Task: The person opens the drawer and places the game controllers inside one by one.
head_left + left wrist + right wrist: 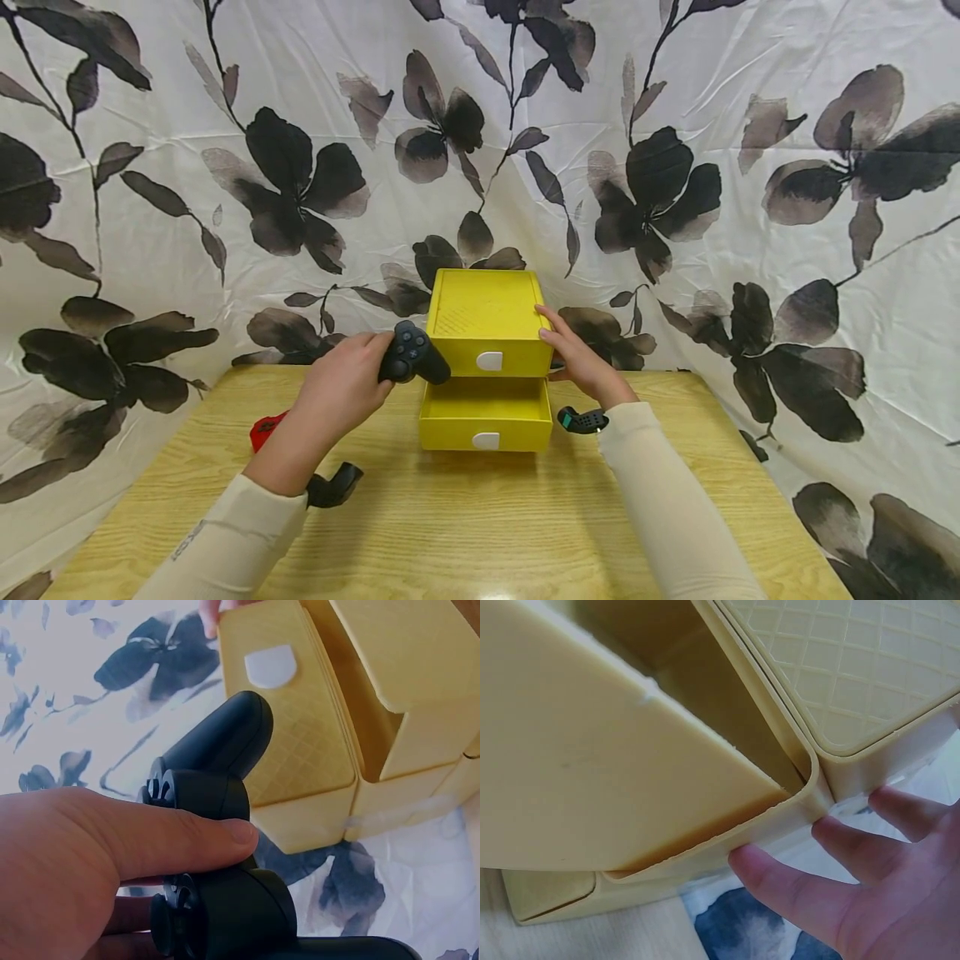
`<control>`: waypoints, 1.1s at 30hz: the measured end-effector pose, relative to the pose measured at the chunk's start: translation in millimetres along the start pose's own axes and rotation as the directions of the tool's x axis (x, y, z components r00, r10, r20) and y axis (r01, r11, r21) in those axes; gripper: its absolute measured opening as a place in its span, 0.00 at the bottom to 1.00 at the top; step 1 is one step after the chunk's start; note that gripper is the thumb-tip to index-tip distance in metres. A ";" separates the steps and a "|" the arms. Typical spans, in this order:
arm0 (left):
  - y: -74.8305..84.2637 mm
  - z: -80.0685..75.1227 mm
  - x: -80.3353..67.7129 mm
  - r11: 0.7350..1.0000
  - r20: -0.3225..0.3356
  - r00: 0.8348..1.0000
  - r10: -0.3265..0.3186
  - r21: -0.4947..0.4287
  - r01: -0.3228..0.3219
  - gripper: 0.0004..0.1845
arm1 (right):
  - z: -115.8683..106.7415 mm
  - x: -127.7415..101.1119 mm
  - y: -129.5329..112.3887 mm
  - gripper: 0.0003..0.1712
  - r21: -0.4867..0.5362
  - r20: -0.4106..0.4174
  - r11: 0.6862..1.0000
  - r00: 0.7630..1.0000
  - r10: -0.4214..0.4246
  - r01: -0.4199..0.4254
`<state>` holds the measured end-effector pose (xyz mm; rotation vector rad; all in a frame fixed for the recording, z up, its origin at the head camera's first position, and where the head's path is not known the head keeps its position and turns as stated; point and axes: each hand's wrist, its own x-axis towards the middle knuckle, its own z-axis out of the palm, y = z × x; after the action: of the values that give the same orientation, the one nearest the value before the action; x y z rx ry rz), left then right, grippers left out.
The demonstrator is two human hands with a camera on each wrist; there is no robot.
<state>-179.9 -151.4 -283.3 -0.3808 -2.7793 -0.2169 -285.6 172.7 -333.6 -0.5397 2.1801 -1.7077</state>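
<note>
A yellow two-drawer box (487, 304) stands at the back of the table, its upper drawer (442, 357) closed. The lower drawer (450, 435) is pulled out, and its inside shows bare in the head view. My left hand (347, 375) grips a black game controller (412, 352) by one side, up at the box's left front corner. In the left wrist view the thumb lies across the controller (232, 907). My right hand (581, 354) is at the box's right side; in the right wrist view its extended fingertips (751, 862) touch the side wall.
A red object (264, 430) lies on the table, partly hidden behind my left forearm. Near the left cuff is a dark curved object (337, 485). A small black and teal object (581, 420) sits right of the open drawer. A floral cloth (480, 150) hangs behind the table.
</note>
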 end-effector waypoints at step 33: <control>34.3 9.5 15.0 0.989 0.006 0.989 0.145 0.006 -0.145 0.32 | -8.1 19.9 30.3 0.34 -0.007 -0.033 1.000 0.999 -0.021 0.021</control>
<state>-186.6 -113.3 -283.4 -0.5804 -2.7416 -0.1714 -309.8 176.6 -361.5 -0.5416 2.2110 -1.7331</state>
